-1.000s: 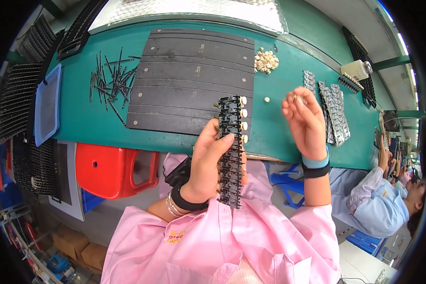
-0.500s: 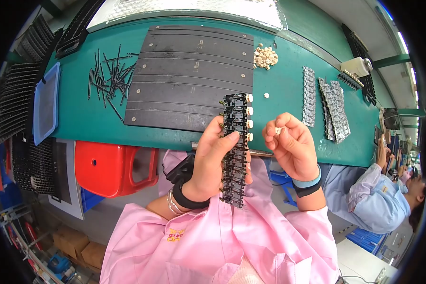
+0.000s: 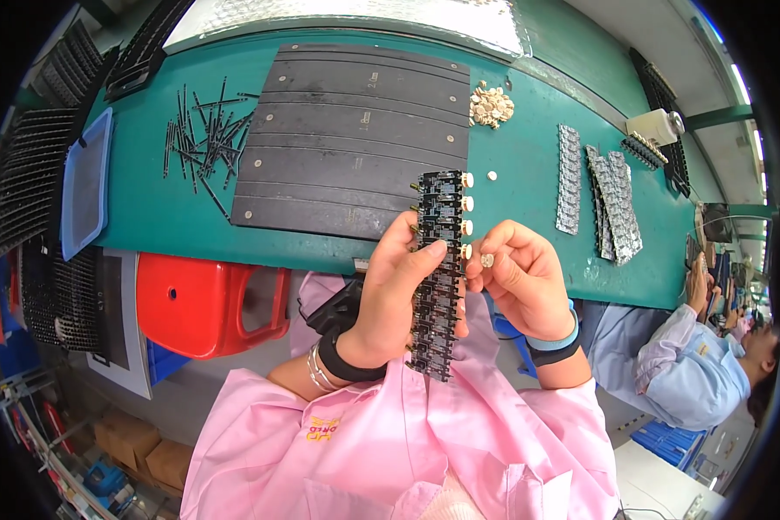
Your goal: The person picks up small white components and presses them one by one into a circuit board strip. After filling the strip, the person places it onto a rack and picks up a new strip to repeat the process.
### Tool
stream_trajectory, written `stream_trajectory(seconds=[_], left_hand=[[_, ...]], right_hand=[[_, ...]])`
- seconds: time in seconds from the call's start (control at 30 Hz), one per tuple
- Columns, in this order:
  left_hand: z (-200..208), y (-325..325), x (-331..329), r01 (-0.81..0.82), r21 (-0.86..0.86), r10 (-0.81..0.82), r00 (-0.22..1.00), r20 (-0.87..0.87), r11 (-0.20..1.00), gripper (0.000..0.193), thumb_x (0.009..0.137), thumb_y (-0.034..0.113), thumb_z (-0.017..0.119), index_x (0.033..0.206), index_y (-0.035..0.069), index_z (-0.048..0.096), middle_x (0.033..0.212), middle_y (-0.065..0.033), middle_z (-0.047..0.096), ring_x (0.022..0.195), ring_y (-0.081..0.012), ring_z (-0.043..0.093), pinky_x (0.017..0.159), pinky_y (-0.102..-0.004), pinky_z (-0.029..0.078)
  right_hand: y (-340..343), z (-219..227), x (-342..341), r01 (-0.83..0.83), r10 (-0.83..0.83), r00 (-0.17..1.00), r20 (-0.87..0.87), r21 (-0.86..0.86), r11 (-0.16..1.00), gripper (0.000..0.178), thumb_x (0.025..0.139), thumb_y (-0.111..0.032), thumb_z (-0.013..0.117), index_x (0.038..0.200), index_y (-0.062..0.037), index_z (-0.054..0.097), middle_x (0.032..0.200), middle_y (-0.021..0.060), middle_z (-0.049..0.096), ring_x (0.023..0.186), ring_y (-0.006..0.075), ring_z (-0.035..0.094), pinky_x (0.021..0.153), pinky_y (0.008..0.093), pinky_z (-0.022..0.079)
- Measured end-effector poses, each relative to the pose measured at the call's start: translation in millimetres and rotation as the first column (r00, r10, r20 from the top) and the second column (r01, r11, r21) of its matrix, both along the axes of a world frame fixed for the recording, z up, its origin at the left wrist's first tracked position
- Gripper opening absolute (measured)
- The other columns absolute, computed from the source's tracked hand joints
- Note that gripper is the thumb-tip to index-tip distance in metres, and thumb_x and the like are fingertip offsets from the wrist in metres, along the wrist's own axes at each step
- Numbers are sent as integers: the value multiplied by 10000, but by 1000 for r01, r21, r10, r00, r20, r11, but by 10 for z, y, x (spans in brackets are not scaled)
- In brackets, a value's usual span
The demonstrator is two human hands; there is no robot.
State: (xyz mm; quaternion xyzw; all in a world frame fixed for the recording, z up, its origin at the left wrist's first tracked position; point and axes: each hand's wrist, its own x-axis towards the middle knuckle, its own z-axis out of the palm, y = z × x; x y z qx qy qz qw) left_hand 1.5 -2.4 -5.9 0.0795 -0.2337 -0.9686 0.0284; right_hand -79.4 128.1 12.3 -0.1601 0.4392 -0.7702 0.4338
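Observation:
A long black circuit board panel [image 3: 438,321] is held upright in front of my chest by my left hand [image 3: 392,295], thumb across its face and fingers behind it. Small cream round caps [image 3: 468,204] stick out along the upper part of its right edge; the lower part of that edge carries none that I can see. My right hand [image 3: 530,282] pinches a small cream round piece [image 3: 487,259] between thumb and fingers, close beside the panel's right edge. Whether the piece touches the panel I cannot tell.
On the green table lie a dark grooved plate [image 3: 347,139], black strips [image 3: 204,139], a pile of cream pieces [image 3: 491,106], one loose piece [image 3: 491,175] and silvery board panels [image 3: 568,178]. A blue tray [image 3: 87,186], red stool [image 3: 191,303] and co-worker [image 3: 693,364] are around.
My right hand has moved left and slightly down, bringing the small cream piece closer to the panel's edge. The panel and left hand have shifted slightly right.

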Motion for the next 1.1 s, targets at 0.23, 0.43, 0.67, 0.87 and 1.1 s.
stream_trajectory(seconds=[0.23, 0.43, 0.67, 0.87, 1.1], left_hand=[[-21, -2, -7, 5, -14, -5, 1000, -3, 1000, 187, 857, 144, 410, 999, 40, 345, 785, -113, 521, 498, -150, 538, 389, -277, 494], [-11, 2, -6, -18, -38, 20, 999, 46, 999, 196, 857, 149, 419, 1005, 44, 345, 802, -106, 523, 498, -146, 541, 395, -276, 498], [6, 12, 3, -4, -38, 6, 999, 51, 999, 202, 858, 152, 425, 1012, 50, 344, 795, -95, 527, 503, -137, 543, 405, -276, 502], [30, 23, 12, 19, -40, -17, 999, 39, 999, 182, 861, 141, 428, 998, 56, 345, 762, -86, 530, 506, -130, 543, 410, -276, 505], [26, 33, 10, 17, -70, -15, 999, 29, 997, 179, 865, 135, 430, 997, 59, 336, 765, -80, 527, 516, -119, 542, 417, -272, 508]], right_hand=[[-22, -78, 82, 68, -69, 998, -10, -16, 998, 141, 820, -96, 542, 912, -23, 465, 841, 83, 559, 714, 132, 528, 647, 238, 434], [-11, 11, 119, 148, -141, 986, -84, 81, 986, 202, 759, 16, 582, 918, -17, 462, 878, 96, 557, 749, 137, 542, 666, 246, 453], [24, -5, 105, 135, -132, 983, -128, 13, 991, 287, 736, 102, 560, 975, 5, 434, 916, 115, 545, 821, 153, 559, 720, 257, 467], [11, -8, 105, 138, -142, 982, -126, -46, 989, 318, 695, 137, 582, 929, -3, 419, 889, 99, 524, 796, 147, 561, 715, 258, 475], [17, -19, 103, 149, -159, 958, -240, -60, 987, 304, 679, 165, 577, 882, 8, 413, 871, 130, 523, 790, 155, 561, 702, 252, 484]])
